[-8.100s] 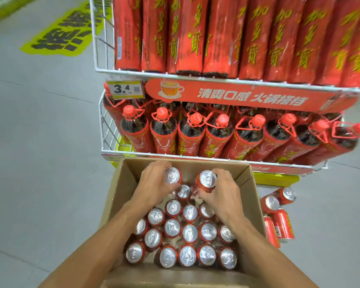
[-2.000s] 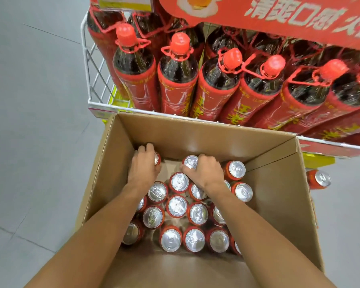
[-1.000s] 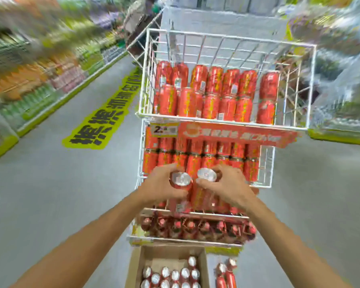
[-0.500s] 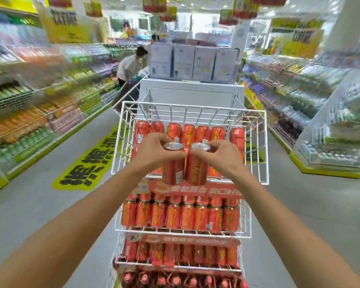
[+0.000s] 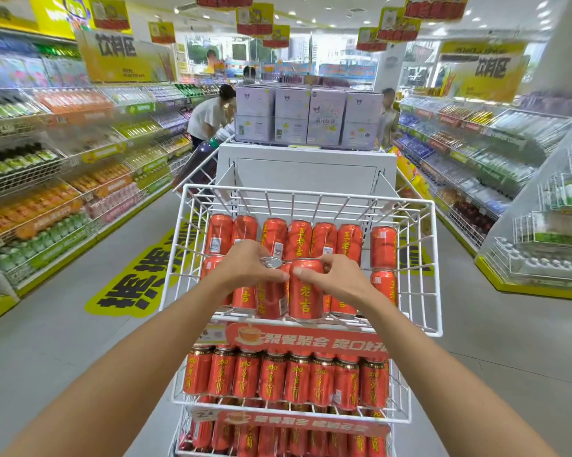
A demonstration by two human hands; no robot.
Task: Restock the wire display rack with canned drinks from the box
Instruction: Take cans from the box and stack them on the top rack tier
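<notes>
A white wire display rack (image 5: pixel 431 265) stands straight ahead with tiers of red drink cans. Its top basket holds two stacked rows of red cans (image 5: pixel 383 247) at the back. My left hand (image 5: pixel 245 270) grips one red can (image 5: pixel 270 298) by its top, silver lid showing. Right beside it my right hand (image 5: pixel 335 280) grips another red can (image 5: pixel 306 291). Both cans are upright at the front of the top basket, just above or on its wire floor; contact is unclear. The box is out of view.
Lower tiers (image 5: pixel 288 377) are packed with red cans behind red banners (image 5: pixel 307 339). A white stand with pale purple cartons (image 5: pixel 307 117) is behind the rack. Store shelves line both aisle sides. A person (image 5: pixel 208 118) bends at the left shelves; another person (image 5: pixel 388 117) stands at the right.
My hands took two cans out of the box, rose with them as my view lifted, and have moved forward and down into the front of the top basket.
</notes>
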